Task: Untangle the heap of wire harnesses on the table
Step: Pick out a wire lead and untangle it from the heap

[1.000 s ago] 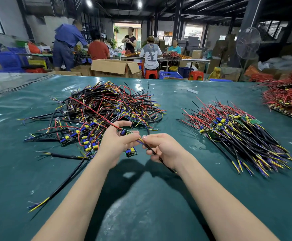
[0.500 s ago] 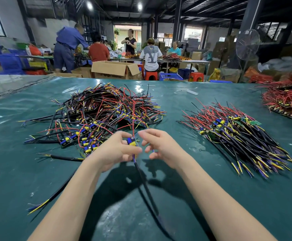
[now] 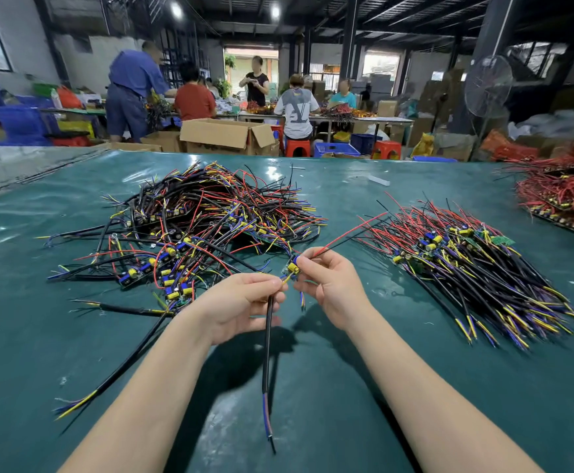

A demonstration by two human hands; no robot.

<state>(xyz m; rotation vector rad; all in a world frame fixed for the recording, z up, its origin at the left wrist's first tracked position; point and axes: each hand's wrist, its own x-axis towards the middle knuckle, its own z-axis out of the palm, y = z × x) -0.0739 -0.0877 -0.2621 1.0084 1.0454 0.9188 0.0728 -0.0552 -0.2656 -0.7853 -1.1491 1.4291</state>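
A tangled heap of wire harnesses [image 3: 207, 227] lies on the green table [image 3: 23, 336], left of centre. One harness [image 3: 292, 268] with a small board and yellow part is held above the table between both hands. My left hand [image 3: 241, 302] pinches its black cable, which hangs down toward me and ends in blue and red wires. My right hand [image 3: 330, 285] pinches the board end, with a red and a black wire sticking up to the right.
A sorted, aligned pile of harnesses [image 3: 466, 264] lies to the right. A red wire pile [image 3: 562, 192] sits at the far right edge. A loose black cable [image 3: 122, 367] trails at the near left. Cardboard boxes [image 3: 227, 134] and several people stand beyond the table.
The held harness has come free of the heap and turned: its red wire now points right, the black cable hangs down. My right hand now pinches the board end.
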